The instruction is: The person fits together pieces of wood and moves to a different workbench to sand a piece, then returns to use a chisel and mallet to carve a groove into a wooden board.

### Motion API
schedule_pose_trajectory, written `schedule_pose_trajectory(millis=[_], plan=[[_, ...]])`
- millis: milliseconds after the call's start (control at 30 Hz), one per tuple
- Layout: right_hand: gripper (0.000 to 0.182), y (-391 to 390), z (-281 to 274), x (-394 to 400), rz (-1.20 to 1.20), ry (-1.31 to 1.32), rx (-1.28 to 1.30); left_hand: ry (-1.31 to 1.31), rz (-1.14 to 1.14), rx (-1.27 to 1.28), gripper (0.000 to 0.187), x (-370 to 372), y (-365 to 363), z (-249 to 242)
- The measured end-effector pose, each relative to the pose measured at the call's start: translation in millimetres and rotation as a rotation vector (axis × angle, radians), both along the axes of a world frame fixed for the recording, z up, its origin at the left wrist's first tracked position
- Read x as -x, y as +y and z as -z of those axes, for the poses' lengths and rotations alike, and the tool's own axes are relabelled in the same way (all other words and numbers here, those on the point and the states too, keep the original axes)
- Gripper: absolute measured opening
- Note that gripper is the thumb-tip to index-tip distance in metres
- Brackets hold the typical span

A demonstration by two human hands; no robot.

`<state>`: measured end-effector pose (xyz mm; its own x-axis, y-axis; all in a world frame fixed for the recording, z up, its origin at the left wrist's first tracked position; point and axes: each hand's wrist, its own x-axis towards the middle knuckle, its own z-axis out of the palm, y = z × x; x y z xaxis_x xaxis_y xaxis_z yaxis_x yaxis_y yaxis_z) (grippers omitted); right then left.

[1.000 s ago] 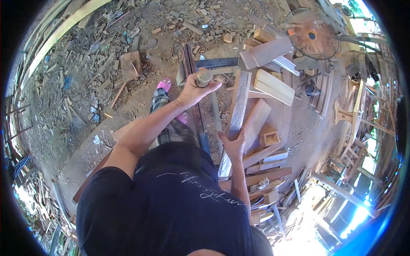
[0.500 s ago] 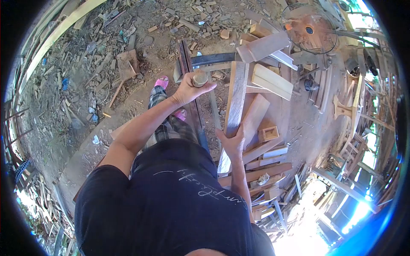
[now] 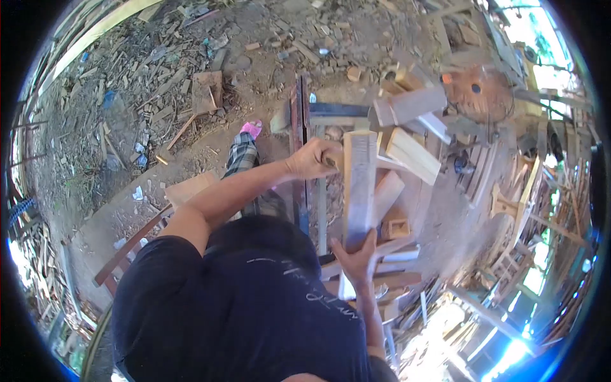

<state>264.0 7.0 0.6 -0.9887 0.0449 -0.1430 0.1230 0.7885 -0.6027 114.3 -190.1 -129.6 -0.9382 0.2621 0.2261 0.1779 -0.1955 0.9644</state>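
My left hand (image 3: 312,159) is closed around a short, round-ended piece of wood (image 3: 332,156), most of it hidden in the fist. Its end comes right up to the side of a long squared wooden beam (image 3: 359,184), near the beam's far end. Lower down, my right hand (image 3: 358,258) grips the same beam, thumb on one side and fingers on the other. The beam points away from my body, its near end close to my shirt. To the left of it runs a narrow dark metal rail (image 3: 298,134).
Cut boards (image 3: 412,156) and a small hollow wooden box (image 3: 398,228) lie right of the beam. Farther off are a round rusty fan-like disc (image 3: 478,92) and a wooden frame piece (image 3: 503,202). Wood scraps litter the ground (image 3: 248,79), left and ahead.
My left hand has moved right and nearer, bringing the round-ended wood from above the rail to the beam's side. My right hand and the beam sit lower in view; the view has shifted.
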Motion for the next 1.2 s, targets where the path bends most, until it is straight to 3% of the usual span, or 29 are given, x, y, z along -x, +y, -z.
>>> schedule_pose_trajectory(millis=[67,100,167,267,333,367,400,467,500,567,667,733,800,867,933,967,1033,1200], plan=[[0.050,2.7,-32.2,6.6,0.108,-0.079,0.122,0.013,0.069,0.131,0.026,-4.6,-3.4,2.0],[0.049,4.5,-48.2,6.2,0.128,0.034,0.258,0.012,0.066,0.078,0.012,-6.6,-3.7,-6.8],[0.049,14.9,-50.0,-10.0,0.149,0.152,0.389,0.012,0.075,0.079,0.012,-7.9,-1.4,-6.2],[0.051,25.7,5.2,-26.5,0.288,0.175,0.556,0.025,0.047,0.067,0.014,-7.1,3.9,-4.3],[0.053,10.9,28.8,-9.4,0.030,-0.010,-0.020,0.030,0.012,0.058,0.015,-10.1,5.7,-1.0],[0.055,17.1,26.9,-5.8,-0.077,0.147,-0.033,0.101,0.006,0.095,0.017,-3.7,3.1,2.4],[0.075,8.5,-2.0,4.7,0.067,-0.080,0.191,0.156,0.011,0.135,0.020,-3.3,0.0,6.8],[0.055,4.3,-33.0,1.2,0.320,0.045,0.175,0.179,0.045,0.158,0.022,-19.0,5.1,10.1],[0.028,-10.8,-61.3,9.4,0.270,0.196,0.359,0.174,0.064,0.197,0.022,-19.2,6.0,9.0],[0.026,40.6,-18.3,-32.0,0.133,0.105,0.204,0.176,0.076,0.237,0.023,-15.8,7.2,9.1],[0.032,34.3,48.9,-27.3,-0.120,0.404,0.148,0.180,0.056,0.235,0.022,-17.2,11.5,17.2],[0.048,1.0,22.6,-12.1,0.095,0.076,0.067,0.214,0.015,0.262,0.023,-14.8,13.5,17.2],[0.064,-0.9,16.5,-9.0,0.191,0.156,0.380,0.169,0.027,0.232,0.023,-11.8,5.0,13.0],[0.064,9.2,17.5,-8.6,0.242,0.150,0.340,0.132,0.062,0.195,0.023,-5.2,2.0,13.3],[0.063,4.6,5.1,-7.3,0.306,0.101,0.382,0.096,-0.102,-0.055,0.023,3.3,-0.4,17.0],[0.062,7.7,5.9,-8.8,0.293,0.081,0.364,0.096,-0.088,-0.052,0.023,7.9,-6.8,6.2],[0.059,10.2,10.3,-14.6,0.269,0.093,0.340,-0.344,-0.084,-0.184,0.022,14.8,-22.6,-25.8],[0.056,4.6,4.4,-20.3,0.211,0.151,0.268,-0.359,-0.065,-0.142,0.025,20.0,-28.4,-15.9]])
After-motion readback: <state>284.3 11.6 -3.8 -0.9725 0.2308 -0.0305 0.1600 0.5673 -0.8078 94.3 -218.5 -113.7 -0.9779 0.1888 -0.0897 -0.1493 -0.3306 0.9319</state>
